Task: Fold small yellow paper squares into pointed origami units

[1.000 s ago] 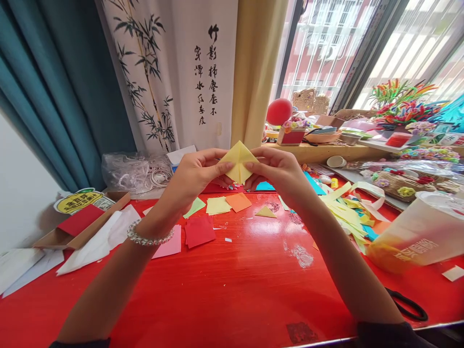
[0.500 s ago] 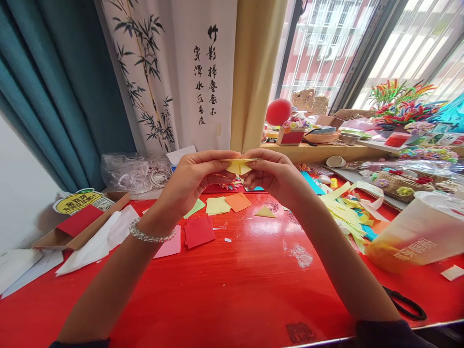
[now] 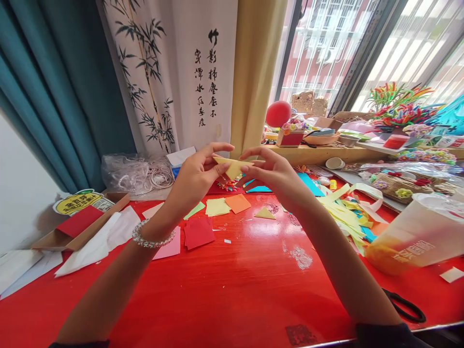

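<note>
A small yellow folded paper triangle [image 3: 235, 167] is held up above the far part of the table, its point facing down. My left hand [image 3: 198, 175] pinches its left side, thumb on the near face. The right side is between the thumb and fingers of my right hand [image 3: 276, 175], the index finger arched over the top edge. Beneath, on the red table [image 3: 232, 290], lie a yellow folded triangle [image 3: 265, 213], an orange square [image 3: 238, 203], yellow squares [image 3: 217, 207], red squares [image 3: 199, 233] and pink paper [image 3: 173, 245].
At right stands a plastic cup [image 3: 416, 232] beside yellow paper strips [image 3: 344, 212]. Black scissor handles [image 3: 408, 307] lie by the front edge. A cardboard tray [image 3: 85, 224] and white tissue [image 3: 97, 241] are at left. Craft flowers [image 3: 398, 111] fill the windowsill.
The folded paper has tipped so its triangular face shows more fully. Fingers of both hands have lifted and spread off its top edge, while the thumbs stay on it.
</note>
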`<state>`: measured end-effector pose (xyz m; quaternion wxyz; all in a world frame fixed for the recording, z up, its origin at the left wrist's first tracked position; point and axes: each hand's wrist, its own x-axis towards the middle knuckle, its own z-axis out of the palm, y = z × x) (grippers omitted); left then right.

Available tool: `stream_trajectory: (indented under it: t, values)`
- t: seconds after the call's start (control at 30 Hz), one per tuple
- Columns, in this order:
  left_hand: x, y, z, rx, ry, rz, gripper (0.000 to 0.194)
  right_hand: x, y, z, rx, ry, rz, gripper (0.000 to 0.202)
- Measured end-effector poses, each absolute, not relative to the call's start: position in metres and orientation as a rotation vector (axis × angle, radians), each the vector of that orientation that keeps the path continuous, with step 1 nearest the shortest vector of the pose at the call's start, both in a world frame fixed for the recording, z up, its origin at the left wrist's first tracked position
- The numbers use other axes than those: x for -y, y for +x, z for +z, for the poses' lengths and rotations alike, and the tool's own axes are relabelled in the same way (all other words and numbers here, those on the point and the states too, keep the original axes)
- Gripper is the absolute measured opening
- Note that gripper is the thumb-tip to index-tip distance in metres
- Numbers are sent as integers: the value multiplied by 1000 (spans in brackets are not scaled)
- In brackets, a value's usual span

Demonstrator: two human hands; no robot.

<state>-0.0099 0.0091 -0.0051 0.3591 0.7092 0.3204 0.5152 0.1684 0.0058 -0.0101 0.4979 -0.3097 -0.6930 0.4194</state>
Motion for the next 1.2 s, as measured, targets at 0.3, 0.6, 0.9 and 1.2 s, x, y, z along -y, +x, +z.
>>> stream_trajectory:
  t: [0.3, 0.6, 0.9, 1.2]
  values:
    - [-12, -5, -10, -857, 1777, 1427, 22, -3, 167, -9, 1867, -874, 1073, 24]
    - [-3, -1, -11, -913, 1961, 1243, 31, -8, 160, -20, 1900, -802, 1189, 31]
    - [-7, -7, -11, -1000, 2090, 1373, 18, -5, 161, -17, 1897, -857, 910, 37]
    - [-8, -2, -12, -856, 1811, 1449, 13, 0, 161, -13, 1785, -748, 897, 37]
